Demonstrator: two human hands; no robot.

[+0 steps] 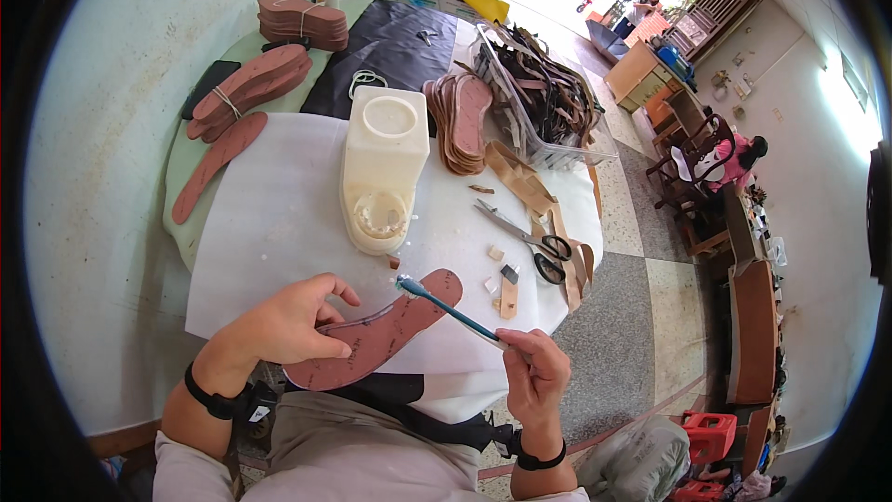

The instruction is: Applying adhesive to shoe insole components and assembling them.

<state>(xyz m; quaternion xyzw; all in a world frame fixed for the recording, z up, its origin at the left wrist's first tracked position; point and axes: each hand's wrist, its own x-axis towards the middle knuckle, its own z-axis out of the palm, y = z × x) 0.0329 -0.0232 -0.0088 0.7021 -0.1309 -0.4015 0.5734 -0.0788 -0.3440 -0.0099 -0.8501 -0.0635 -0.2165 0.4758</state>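
Note:
My left hand (294,321) is closed on the heel half of a reddish-brown insole (409,323), its thumb pressed on the top face. The insole lies at the near edge of the white-covered table, tilted up toward the right. Between the thumb and fingers of my right hand (539,370) is a thin teal-handled brush (452,310). Its whitish, coated head sits over the far edge of the insole; whether it touches, I cannot tell. Just beyond stands a cream plastic glue container (383,167) with a wide, smeared opening at its near end.
Bundled insoles (253,88) and a single insole (218,165) lie at the left. Another insole stack (458,121) stands right of the container, beside a clear bin (557,151) of dark strips. Scissors (530,240) and tan scraps (520,177) lie along the right edge. Two people are farther off.

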